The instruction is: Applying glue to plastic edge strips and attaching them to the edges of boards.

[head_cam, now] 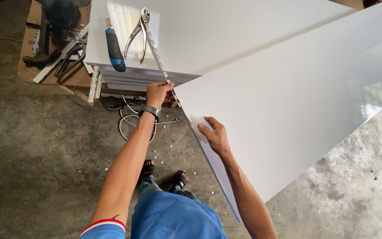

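My left hand, with a watch on its wrist, pinches the near end of a long notched metal strip that runs back over a stack of white boards. My right hand grips the near edge of a large glossy white panel, close to its corner, where a small white piece sits under my fingers. The strip's near end meets that corner of the panel. The panel slopes from the stack out over the floor to the right.
Silver pliers and a blue-and-black utility knife lie on the stack. Behind it at the left a wooden bench holds dark tools and metal strips. Wire coils and small white scraps lie on the concrete floor by my sandalled feet.
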